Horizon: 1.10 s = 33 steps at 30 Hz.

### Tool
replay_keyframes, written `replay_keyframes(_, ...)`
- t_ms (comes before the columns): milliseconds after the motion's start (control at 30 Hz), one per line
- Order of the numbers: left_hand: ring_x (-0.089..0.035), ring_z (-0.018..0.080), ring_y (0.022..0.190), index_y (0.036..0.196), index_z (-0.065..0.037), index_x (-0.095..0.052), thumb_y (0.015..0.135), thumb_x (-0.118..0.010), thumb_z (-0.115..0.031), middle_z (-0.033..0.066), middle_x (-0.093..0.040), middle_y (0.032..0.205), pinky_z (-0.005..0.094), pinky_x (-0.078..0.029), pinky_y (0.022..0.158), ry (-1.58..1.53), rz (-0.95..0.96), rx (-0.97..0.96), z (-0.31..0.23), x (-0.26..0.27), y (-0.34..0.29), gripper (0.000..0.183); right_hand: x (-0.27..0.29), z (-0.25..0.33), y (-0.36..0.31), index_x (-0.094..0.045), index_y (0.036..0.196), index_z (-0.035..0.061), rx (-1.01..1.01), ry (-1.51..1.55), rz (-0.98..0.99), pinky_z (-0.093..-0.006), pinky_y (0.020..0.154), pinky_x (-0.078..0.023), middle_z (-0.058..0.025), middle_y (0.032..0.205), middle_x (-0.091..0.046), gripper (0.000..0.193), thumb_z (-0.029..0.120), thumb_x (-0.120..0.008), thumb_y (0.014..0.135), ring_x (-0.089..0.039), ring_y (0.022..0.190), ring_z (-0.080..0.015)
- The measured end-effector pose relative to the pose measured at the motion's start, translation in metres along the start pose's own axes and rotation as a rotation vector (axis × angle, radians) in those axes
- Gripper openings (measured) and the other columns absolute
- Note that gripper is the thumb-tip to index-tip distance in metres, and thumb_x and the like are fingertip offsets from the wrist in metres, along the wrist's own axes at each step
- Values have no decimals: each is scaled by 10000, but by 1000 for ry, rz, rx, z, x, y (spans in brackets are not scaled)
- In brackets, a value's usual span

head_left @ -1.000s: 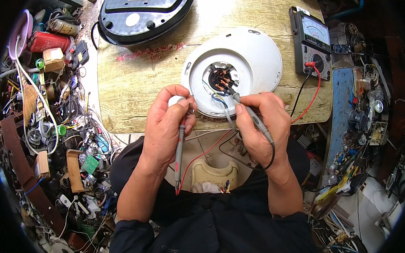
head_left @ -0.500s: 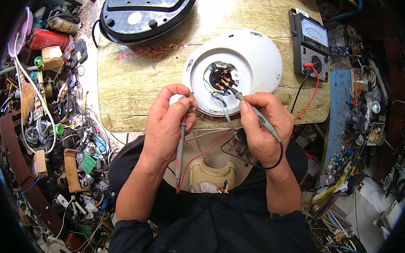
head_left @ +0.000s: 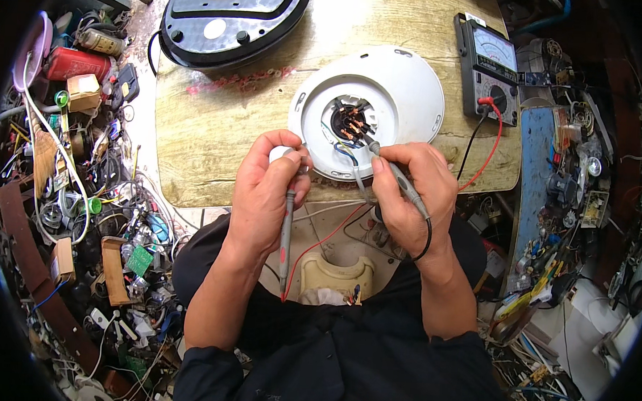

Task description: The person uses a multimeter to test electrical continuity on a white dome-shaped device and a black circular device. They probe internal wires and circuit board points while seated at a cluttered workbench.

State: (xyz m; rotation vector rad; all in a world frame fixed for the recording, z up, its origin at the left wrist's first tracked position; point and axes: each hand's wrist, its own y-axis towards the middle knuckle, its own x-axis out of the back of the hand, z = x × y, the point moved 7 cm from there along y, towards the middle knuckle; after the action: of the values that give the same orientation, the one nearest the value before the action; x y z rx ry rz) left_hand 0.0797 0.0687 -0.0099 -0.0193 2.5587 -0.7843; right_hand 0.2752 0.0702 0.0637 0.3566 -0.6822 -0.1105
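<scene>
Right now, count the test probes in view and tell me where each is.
2: the red-lead probe in the left hand, and the black-lead probe in the right hand, angled toward the round white base.

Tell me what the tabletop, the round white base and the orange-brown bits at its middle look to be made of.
Tabletop: probably wood-look laminate or varnished board; streaked yellow-brown grain, glossy glare.
White base: likely moulded plastic; smooth, evenly coloured, slots shaped into its rim.
Orange-brown bits: apparently copper or a similar metal, judging by their coppery colour.
</scene>
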Motion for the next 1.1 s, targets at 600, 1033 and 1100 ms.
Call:
replay_keyframes(600,-523,64,698,1206,-50,-526,1072,-547,-95,58,-624,990,207,-425,593,-79,-36,-154,-1,-3,-10,143,-30,64,-43,-754,1127,72,651,50,164,-341,647,-553,-129,1040,-679,367,129,-700,769,-660,738,-212)
replay_keyframes(1033,-521,52,650,1018,-74,-592,1080,-578,-243,10,-623,869,214,-392,534,220,-23,-197,-18,5,-14,180,26,31,-29,-675,1113,44,387,402,-90,-420,805,-613,-177,1102,-709,169,130,-667,967,-716,970,-304)
replay_keyframes(1100,-508,55,628,928,-71,-608,1081,-582,-274,5,-611,761,230,-385,523,499,19,-225,-25,13,-11,256,31,3,-23,-613,1132,26,119,725,-190,-451,874,-620,-186,1138,-692,142,87,-515,1049,-711,1037,-313)
